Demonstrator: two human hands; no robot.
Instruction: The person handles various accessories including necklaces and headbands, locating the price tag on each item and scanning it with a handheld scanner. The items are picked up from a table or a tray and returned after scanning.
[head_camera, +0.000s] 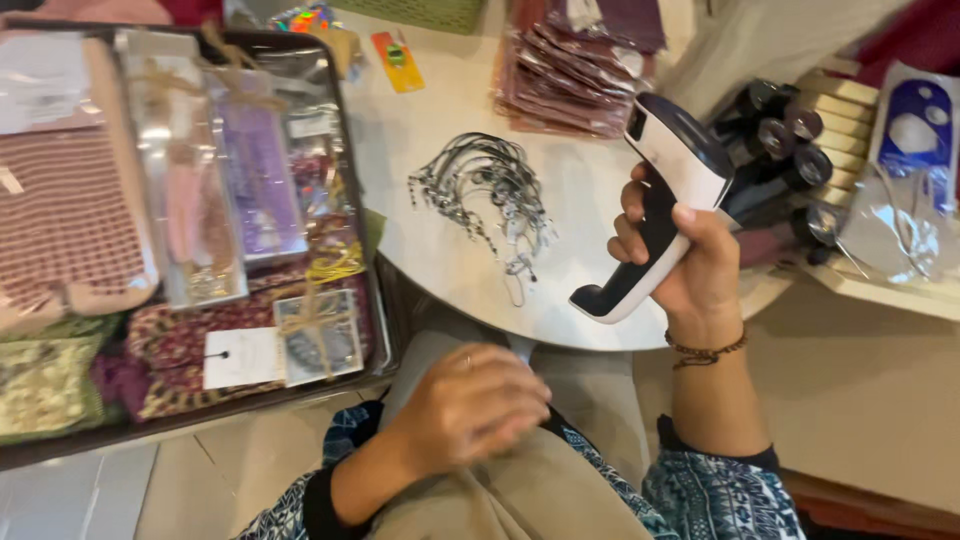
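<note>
My right hand (680, 265) grips a white and black handheld scanner (665, 190) by its handle, its head tilted up toward the far right, above the edge of a round white table (440, 260). My left hand (470, 405) rests on my knee in beige trousers, fingers curled loosely, holding nothing; a ring shows on one finger. A pile of thin black cords with small beads (490, 195) lies on the table, to the left of the scanner.
A dark tray (385, 300) at left holds packaged fabrics and tagged accessories. A stack of maroon packets (570, 70) sits at the table's far side. Dark cylindrical tubes (785, 150) and clear bags (900, 200) lie at right.
</note>
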